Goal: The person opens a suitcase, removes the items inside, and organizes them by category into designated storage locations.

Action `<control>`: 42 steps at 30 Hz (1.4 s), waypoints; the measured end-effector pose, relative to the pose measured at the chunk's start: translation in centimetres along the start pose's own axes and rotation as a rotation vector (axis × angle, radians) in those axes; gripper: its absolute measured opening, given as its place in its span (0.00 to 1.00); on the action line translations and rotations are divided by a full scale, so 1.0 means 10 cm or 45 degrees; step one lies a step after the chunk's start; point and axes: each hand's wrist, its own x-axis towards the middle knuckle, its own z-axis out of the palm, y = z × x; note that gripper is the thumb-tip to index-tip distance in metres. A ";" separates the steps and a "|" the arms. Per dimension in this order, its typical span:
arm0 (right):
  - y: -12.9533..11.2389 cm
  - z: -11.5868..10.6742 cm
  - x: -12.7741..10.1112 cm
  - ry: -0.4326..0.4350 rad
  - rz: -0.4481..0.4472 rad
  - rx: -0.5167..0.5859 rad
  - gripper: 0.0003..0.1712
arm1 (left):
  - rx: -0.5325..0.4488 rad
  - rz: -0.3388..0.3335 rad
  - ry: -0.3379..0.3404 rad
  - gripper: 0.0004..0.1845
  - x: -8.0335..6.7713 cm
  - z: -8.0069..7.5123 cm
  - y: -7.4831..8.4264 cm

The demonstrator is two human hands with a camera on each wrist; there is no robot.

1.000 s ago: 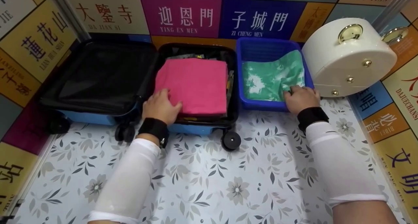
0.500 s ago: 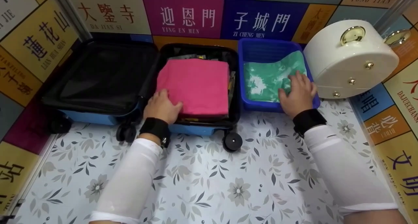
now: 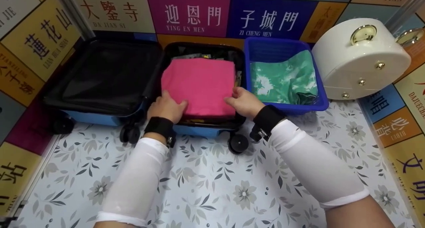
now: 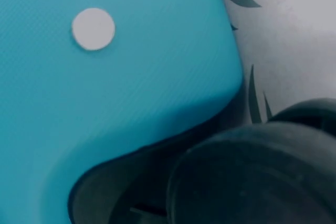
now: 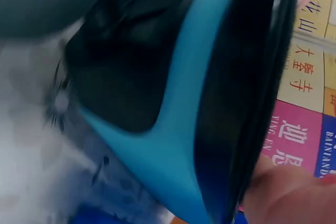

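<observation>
A folded pink cloth (image 3: pixel 199 83) lies on top of the contents of an open suitcase half (image 3: pixel 197 131), black inside with a blue shell. My left hand (image 3: pixel 166 106) rests at the cloth's front left edge, thumb on the pink fabric. At the opposite edge is my right hand (image 3: pixel 245 102), its thumb over the cloth's border and its fingers slightly bent beside it. In the right wrist view, fingers (image 5: pixel 286 190) show close to the suitcase rim. A green and white tie-dyed cloth (image 3: pixel 280 80) lies in a blue plastic basket (image 3: pixel 265 50), its front right corner folded over.
The suitcase's other half (image 3: pixel 109 75), with a black lining, lies open to the left. A black wheel (image 3: pixel 238 143) sticks out at the front. Right of the basket stands a white rounded case (image 3: pixel 358 61) with gold handles. Printed panels enclose the floral surface (image 3: pixel 212 188).
My right hand has left the green cloth in the basket and moved left to the pink cloth's right edge. The left hand has stayed at the pink cloth's left edge.
</observation>
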 end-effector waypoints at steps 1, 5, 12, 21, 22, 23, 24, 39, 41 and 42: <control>-0.01 0.01 0.02 -0.021 0.023 -0.006 0.44 | 0.001 -0.002 -0.002 0.48 0.00 0.00 0.00; -0.05 0.01 0.10 -0.039 0.131 -0.014 0.39 | 0.007 -0.017 -0.019 0.51 0.02 0.00 0.00; -0.10 0.01 0.19 -0.105 0.235 -0.020 0.37 | 0.035 0.011 -0.056 0.56 0.01 -0.01 -0.01; -0.11 -0.04 0.18 -0.120 0.180 -0.278 0.40 | -0.054 0.074 -0.148 0.66 0.03 -0.07 -0.03; -0.12 -0.04 0.18 -0.123 0.168 -0.332 0.41 | -0.068 0.091 -0.180 0.68 0.03 -0.08 -0.04; -0.12 -0.03 0.18 -0.125 0.158 -0.375 0.41 | -0.085 0.114 -0.215 0.71 0.03 -0.10 -0.05; -0.12 -0.03 0.18 -0.126 0.149 -0.401 0.41 | -0.100 0.135 -0.245 0.72 0.03 -0.11 -0.06; -0.07 0.00 0.21 -0.115 0.164 0.047 0.37 | -0.150 0.239 -0.222 0.59 0.06 -0.16 -0.11; -0.08 0.01 0.21 -0.101 0.157 -0.031 0.41 | -0.169 0.245 -0.217 0.59 0.07 -0.14 -0.11; -0.09 0.02 0.21 -0.097 0.153 -0.095 0.43 | -0.174 0.251 -0.217 0.60 0.07 -0.14 -0.12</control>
